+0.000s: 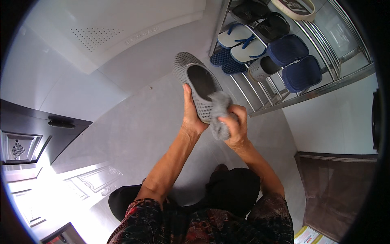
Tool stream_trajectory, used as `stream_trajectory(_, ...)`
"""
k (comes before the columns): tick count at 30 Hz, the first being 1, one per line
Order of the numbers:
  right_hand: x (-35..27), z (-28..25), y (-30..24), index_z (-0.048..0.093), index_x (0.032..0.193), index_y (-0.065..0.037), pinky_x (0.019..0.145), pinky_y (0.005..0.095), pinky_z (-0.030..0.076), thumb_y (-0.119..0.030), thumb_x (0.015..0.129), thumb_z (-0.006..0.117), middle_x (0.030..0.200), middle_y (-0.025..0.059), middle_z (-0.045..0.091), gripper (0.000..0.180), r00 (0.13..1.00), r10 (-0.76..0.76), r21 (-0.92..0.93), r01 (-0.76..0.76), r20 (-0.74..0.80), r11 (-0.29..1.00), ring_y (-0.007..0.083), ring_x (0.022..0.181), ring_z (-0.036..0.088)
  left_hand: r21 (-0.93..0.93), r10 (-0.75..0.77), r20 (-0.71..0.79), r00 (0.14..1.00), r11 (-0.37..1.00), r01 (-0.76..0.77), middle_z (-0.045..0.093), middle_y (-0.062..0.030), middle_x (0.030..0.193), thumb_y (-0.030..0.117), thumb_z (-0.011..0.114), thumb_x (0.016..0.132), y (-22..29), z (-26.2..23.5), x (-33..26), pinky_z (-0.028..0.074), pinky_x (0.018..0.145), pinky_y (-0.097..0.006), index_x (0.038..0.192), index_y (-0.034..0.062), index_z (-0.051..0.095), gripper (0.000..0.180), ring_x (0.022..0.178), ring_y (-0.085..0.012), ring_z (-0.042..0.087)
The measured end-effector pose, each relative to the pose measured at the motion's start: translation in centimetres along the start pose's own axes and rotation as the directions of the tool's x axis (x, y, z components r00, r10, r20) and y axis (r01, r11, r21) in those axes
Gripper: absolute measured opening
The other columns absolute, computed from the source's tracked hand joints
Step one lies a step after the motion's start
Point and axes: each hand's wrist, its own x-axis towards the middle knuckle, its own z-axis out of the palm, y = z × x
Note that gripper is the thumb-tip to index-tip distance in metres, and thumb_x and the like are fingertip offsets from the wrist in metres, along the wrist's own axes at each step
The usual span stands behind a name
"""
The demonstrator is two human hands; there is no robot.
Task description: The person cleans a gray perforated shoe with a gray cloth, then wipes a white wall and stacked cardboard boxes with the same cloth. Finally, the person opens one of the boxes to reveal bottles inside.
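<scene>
While you hold the grey perforated shoe (pixel 198 84) up over the floor (pixel 134 126) near the shoe rack (pixel 280 95), left hand (pixel 191 116) clasping its side and right hand (pixel 235 126) clenched on a grey cloth (pixel 219 114) at its heel, hard wiping could twist it loose.

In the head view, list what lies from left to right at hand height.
Dark cabinet door → left hand → grey perforated shoe → grey cloth → right hand → metal shoe rack with navy slippers.
</scene>
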Motion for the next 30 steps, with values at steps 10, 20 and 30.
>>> stream_trajectory(10, 3.5, -8.0, 1.2, 0.060, 0.105, -0.002, 0.084, 0.0316, 0.046, 0.005, 0.070, 0.061, 0.100, 0.0123, 0.060, 0.036, 0.792, 0.606, 0.184, -0.607, 0.071, 0.773, 0.0247, 0.094, 0.060, 0.250, -0.088, 0.172, 0.981, 0.967, 0.043, 0.051, -0.0121, 0.129, 0.070, 0.034, 0.085, -1.4, 0.2, 0.0, 0.045, 0.097, -0.041, 0.136, 0.0105, 0.039, 0.078, 0.114, -0.0258, 0.053)
stream_trajectory(20, 6.0, -5.7, 1.2, 0.061, 0.101, -0.001, 0.079, 0.0392, 0.049, -0.005, 0.072, 0.061, 0.093, 0.0150, 0.063, 0.029, 0.461, 0.360, -0.116, -0.476, 0.811, 0.872, 0.0315, 0.091, 0.059, 0.533, 0.095, 0.149, 0.984, 0.831, -0.160, 0.056, -0.0124, 0.120, 0.055, 0.038, 0.093, -1.4, -1.6, 1.3, 0.049, 0.090, -0.035, 0.131, 0.0036, 0.042, 0.064, 0.105, -0.0217, 0.058)
stream_trajectory(30, 0.0, -10.7, -0.5, 0.058, 0.109, -0.002, 0.076, 0.0279, 0.047, -0.007, 0.071, 0.070, 0.094, 0.0085, 0.063, 0.040, 0.551, 0.673, 0.347, -0.834, 0.493, 0.429, 0.0131, 0.082, 0.059, 0.453, -0.053, 0.047, 0.997, 0.891, 0.026, 0.059, -0.0116, 0.114, 0.053, 0.042, 0.092, -0.1, -2.4, 1.7, 0.051, 0.086, -0.033, 0.128, 0.0026, 0.045, 0.062, 0.099, -0.0192, 0.060)
